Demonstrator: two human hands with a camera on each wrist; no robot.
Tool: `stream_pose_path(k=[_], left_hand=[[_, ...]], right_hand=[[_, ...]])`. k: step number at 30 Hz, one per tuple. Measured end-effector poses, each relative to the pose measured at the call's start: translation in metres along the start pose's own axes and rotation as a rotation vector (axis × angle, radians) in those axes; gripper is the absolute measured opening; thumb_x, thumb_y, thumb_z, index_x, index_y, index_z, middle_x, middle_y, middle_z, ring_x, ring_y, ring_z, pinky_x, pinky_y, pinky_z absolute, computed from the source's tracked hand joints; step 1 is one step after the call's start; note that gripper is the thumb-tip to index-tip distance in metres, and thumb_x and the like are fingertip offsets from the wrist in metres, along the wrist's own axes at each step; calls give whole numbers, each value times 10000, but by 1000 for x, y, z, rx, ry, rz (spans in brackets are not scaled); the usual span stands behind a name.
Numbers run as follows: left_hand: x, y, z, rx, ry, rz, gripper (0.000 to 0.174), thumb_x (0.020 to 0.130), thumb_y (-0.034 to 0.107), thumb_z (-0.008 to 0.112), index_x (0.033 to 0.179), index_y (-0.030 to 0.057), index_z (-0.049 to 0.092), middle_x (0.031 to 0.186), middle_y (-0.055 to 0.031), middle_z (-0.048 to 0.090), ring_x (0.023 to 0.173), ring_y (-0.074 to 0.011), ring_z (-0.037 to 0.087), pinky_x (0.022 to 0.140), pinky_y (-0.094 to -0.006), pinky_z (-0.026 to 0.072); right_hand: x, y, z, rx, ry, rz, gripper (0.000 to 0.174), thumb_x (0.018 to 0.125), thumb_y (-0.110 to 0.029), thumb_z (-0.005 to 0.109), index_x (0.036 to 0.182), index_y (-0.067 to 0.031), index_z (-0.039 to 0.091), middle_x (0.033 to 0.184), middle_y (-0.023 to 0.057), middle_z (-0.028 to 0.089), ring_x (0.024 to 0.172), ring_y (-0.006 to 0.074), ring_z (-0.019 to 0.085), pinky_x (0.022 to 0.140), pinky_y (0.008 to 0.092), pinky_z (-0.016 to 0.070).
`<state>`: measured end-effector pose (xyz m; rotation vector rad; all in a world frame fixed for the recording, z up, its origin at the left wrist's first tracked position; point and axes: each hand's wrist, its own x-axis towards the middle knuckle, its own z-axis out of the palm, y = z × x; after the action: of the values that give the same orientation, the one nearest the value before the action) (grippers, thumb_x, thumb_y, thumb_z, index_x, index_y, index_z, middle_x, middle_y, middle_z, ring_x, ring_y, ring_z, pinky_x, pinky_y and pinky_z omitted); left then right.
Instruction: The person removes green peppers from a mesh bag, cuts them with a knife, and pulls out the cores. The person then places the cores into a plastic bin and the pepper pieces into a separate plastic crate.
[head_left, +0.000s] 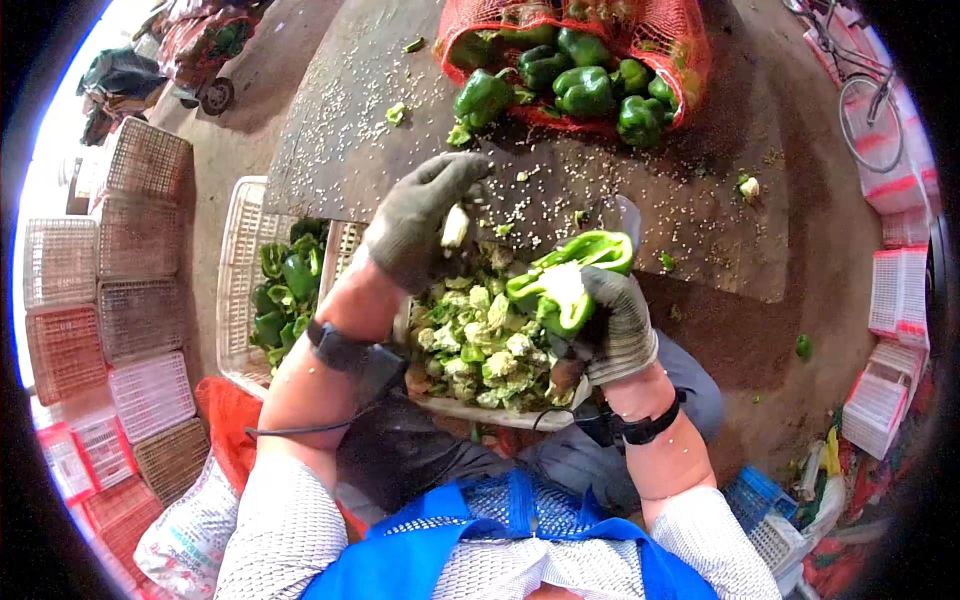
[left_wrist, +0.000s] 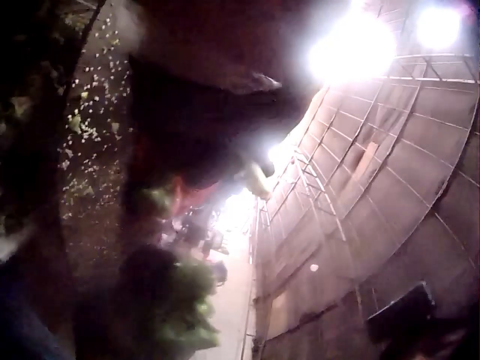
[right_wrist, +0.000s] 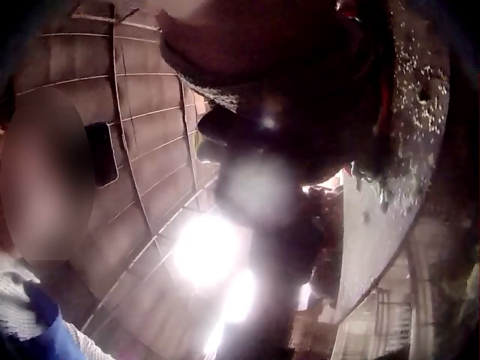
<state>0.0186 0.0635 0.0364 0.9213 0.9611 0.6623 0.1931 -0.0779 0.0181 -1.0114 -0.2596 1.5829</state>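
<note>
In the head view my gloved right hand (head_left: 622, 325) grips a split green bell pepper (head_left: 600, 250), its cut side and whitish seedy inside facing up. A grey blade-like strip (head_left: 628, 215) sticks up just behind the pepper. My gloved left hand (head_left: 420, 215) is off to the left, over the board's near edge, with a pale pepper piece (head_left: 455, 228) between its thumb and fingers. Below both hands stands a crate (head_left: 490, 412) heaped with pale green pepper cores (head_left: 490, 340). Both wrist views are dark; a pale piece (left_wrist: 257, 180) shows past the left hand.
On the seed-strewn board (head_left: 350, 130), a red mesh bag (head_left: 690, 50) spills whole green peppers (head_left: 583, 92). A white crate (head_left: 240, 290) with green peppers (head_left: 298, 278) stands at left. Stacked crates (head_left: 140, 235) line the far left; a bicycle (head_left: 868, 110) stands at right.
</note>
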Motion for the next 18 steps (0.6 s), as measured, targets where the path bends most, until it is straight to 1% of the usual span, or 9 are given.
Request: stream_pose_path(k=[1,2,4,5,6,8,10,14,18], left_hand=[[-7,2,-11,87,-117,151,252,975,249,596,1148,71,637,945,-4,677,794,-76,605,599,-229,507],[-14,3,-16,44,-152,62,288,928,158,656,1187,36,625,1047,-29,696,886,-90,627,696,-215,511],[-43,17,-12,496,-382,168,395,917,173,631,1269,3,572,1128,-69,672,1059,-198,618,920,-333,498],[-49,14,-8,621,-486,348,427,893,161,654,1282,8,567,1164,-86,661,1070,-224,623,938,-346,491],[-52,10,-3,741,-589,532,462,869,148,677,1296,13,562,1200,-103,651,1081,-251,629,957,-359,485],[-59,6,7,1104,-591,541,590,804,166,709,1362,147,517,1329,-133,567,1027,-334,663,836,-378,554],[-63,-4,16,1241,-514,496,667,772,173,719,1392,204,475,1306,-139,567,971,-356,662,734,-397,572],[-58,-27,26,1349,-351,410,556,752,208,757,1261,167,536,1161,-145,599,911,-359,660,703,-412,565],[-44,-47,12,1206,-454,378,459,736,173,805,1137,115,590,1074,-150,614,912,-350,636,759,-387,534]], right_hand=[[0,-2,-7,-7,24,6,509,804,-325,671,1175,1,551,948,118,672,741,185,669,568,281,559],[0,-4,-6,7,11,-12,503,805,-301,678,1186,-3,543,951,112,668,765,187,668,615,286,561],[2,-5,-6,37,-36,-31,504,801,-226,696,1222,-12,519,947,100,654,810,193,666,716,300,568],[4,-5,-6,54,-69,-30,519,797,-175,708,1246,-18,502,941,94,645,832,197,664,769,309,571],[4,0,-2,33,-48,-53,415,803,-207,729,1139,-15,580,940,69,664,840,169,658,792,289,549],[5,2,-4,-45,-47,-31,361,814,-219,737,1094,-26,614,958,49,670,844,145,651,783,274,533],[12,14,-12,-100,-27,-71,277,852,-207,723,1050,-28,649,960,40,675,844,123,639,756,269,525],[19,31,-10,-249,48,-137,252,874,-212,720,1040,-30,669,924,27,678,812,95,618,728,260,518],[16,34,-6,-393,118,-69,240,872,-235,724,1001,-35,688,872,18,682,754,94,609,681,264,511]])
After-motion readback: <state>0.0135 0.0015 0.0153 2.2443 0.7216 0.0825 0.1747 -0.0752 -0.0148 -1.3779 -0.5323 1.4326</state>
